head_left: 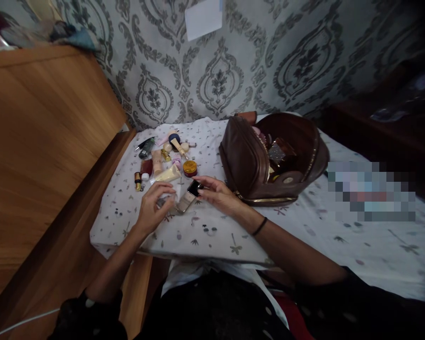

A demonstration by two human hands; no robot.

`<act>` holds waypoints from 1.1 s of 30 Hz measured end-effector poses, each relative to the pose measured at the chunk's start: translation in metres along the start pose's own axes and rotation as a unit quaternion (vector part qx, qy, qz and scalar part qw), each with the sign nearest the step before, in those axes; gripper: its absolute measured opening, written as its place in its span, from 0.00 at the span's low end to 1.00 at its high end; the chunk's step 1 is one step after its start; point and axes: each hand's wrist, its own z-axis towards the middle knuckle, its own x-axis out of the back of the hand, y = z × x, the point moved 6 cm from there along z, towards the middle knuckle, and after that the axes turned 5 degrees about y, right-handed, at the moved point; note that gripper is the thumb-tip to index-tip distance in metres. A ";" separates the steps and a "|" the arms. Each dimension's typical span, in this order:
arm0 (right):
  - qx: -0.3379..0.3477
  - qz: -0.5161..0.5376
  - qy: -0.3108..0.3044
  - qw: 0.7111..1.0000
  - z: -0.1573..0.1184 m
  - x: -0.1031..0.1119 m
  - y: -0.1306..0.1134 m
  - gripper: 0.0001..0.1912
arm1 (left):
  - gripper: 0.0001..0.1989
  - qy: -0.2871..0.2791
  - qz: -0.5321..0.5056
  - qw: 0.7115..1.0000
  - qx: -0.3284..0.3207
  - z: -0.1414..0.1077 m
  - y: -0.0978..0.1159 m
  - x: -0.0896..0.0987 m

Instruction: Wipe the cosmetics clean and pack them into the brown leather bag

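Over the patterned white cloth, my right hand (217,192) has its thumb and fingers closed round the black cap of a clear bottle (187,203). The bottle lies tilted, its base toward my left hand (155,205). That hand is curled around something clear or whitish, too blurred to name. Just beyond my hands are a yellow round jar (190,168), a cream tube (169,174), a beige tube (157,162) and a small gold and dark bottle (138,181). A brush (179,147) lies across a dark blue round item among several other cosmetics.
To the right stands an open brown leather bag (246,153) with items inside. A wooden panel (49,123) rises at the left, and patterned wallpaper (219,80) covers the wall behind. A blurred-out patch lies at the far right.
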 end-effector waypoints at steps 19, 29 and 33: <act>0.014 -0.032 0.003 0.999 0.001 0.003 -0.001 0.25 | 0.07 -0.137 0.002 0.989 -0.049 -0.010 0.003 -0.023; 0.038 -0.124 0.038 0.991 0.001 0.004 -0.006 0.21 | 0.07 -0.094 0.031 0.993 -0.059 -0.049 0.009 -0.013; 0.020 -0.131 0.043 0.990 0.001 0.009 -0.006 0.23 | 0.07 -0.101 0.013 0.994 -0.040 -0.050 0.009 -0.012</act>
